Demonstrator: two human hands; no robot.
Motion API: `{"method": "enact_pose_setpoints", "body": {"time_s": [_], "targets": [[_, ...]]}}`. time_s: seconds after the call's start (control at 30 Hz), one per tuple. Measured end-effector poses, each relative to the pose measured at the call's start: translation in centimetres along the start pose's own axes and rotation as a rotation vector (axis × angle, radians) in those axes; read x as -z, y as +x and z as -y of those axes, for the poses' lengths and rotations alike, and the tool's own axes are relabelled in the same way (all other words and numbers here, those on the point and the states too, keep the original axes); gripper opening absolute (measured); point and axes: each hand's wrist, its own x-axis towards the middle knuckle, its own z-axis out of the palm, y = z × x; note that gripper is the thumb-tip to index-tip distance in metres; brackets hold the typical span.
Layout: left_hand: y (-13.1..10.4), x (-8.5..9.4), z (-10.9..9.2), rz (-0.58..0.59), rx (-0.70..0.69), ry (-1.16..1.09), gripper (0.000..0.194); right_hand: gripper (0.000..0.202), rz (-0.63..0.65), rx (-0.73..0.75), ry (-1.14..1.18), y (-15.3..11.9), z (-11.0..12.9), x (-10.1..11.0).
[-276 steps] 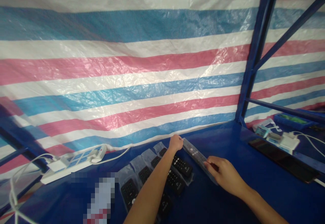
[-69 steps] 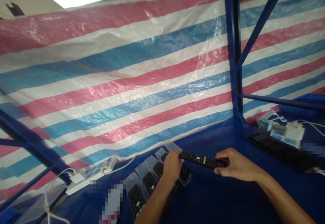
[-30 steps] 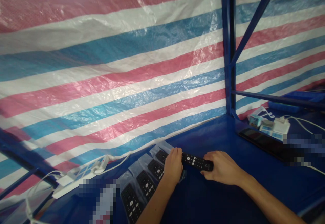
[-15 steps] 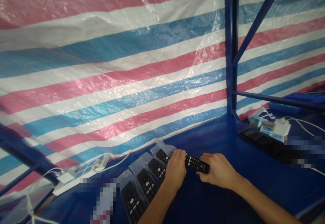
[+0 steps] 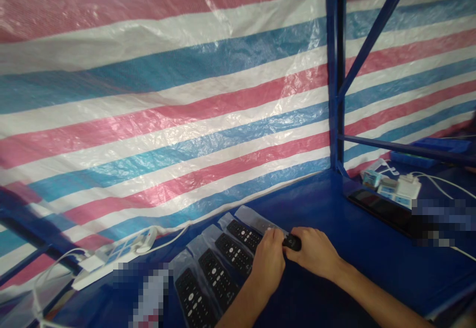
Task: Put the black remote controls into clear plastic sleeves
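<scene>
Gripping right hand [image 5: 312, 249]: clamped on the bare end of the remote [image 5: 293, 242]
Left hand [image 5: 269, 258]: closed around its plastic sleeve [image 5: 249, 218]
Sleeve's far end: reached toward the tabletop's [image 5: 310, 194] back edge

The held remote [image 5: 293, 242] has slid (mostly) into a sleeve [image 5: 250, 216].

My left hand [image 5: 268, 258] and my right hand [image 5: 314, 251] are both bare. So are my left forearm [image 5: 243, 303] and my right forearm [image 5: 364, 288], as far as I can see them. My arms are slim and look smooth. They get thinner at the wrists, then wider again at the hands. My knuckles make small round bumps. My fingers are slim too, but my nails are too small and blurry to tell much about.
</scene>
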Motion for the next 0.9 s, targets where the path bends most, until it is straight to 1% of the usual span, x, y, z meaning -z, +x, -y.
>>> {"method": "enact_pose_setpoints", "body": {"time_s": [0.07,0.2,0.27,0.33,0.4,0.5,0.63,0.7,0.8,0.87,0.9], "targets": [[0.1,0.1,0.3,-0.037,0.017,0.003,0.024,0.024,0.030,0.055,0.087,0.0,-0.7,0.2],[0.3,0.8,0.7,-0.107,0.008,-0.042,0.025,0.026,0.129,0.182,0.303,-0.1,-1.9,0.8],[0.3,1.3,0.8,-0.122,0.002,-0.064,0.025,0.025,0.162,0.218,0.399,-0.1,-2.2,1.0],[0.2,1.7,0.6,-0.114,-0.003,-0.078,0.024,0.027,0.164,0.224,0.440,0.0,-2.3,1.0],[-0.1,2.0,0.3,-0.093,-0.017,-0.083,0.024,0.029,0.140,0.212,0.414,0.0,-2.1,1.0],[-0.8,2.2,-0.6,-0.059,-0.042,-0.075,0.025,0.028,0.080,0.185,0.308,0.1,-1.7,0.8],[-2.0,1.7,-2.1,-0.008,-0.097,-0.032,0.027,0.016,0.028,0.090,0.098,0.2,-0.7,0.2],[-2.4,1.1,-3.0,0.021,-0.120,0.031,0.032,0.012,0.033,0.050,-0.005,0.2,-0.2,-0.1],[-3.2,-0.3,-3.7,0.072,-0.093,0.146,0.040,0.012,0.056,0.040,-0.077,0.2,-0.3,-0.2],[-4.1,-1.5,-3.4,0.079,-0.091,0.163,0.041,0.006,0.097,0.062,-0.053,0.1,-1.2,0.4],[-4.7,-2.1,-3.0,0.060,-0.095,0.154,0.040,0.005,0.131,0.087,-0.017,0.0,-1.8,0.8]]}}
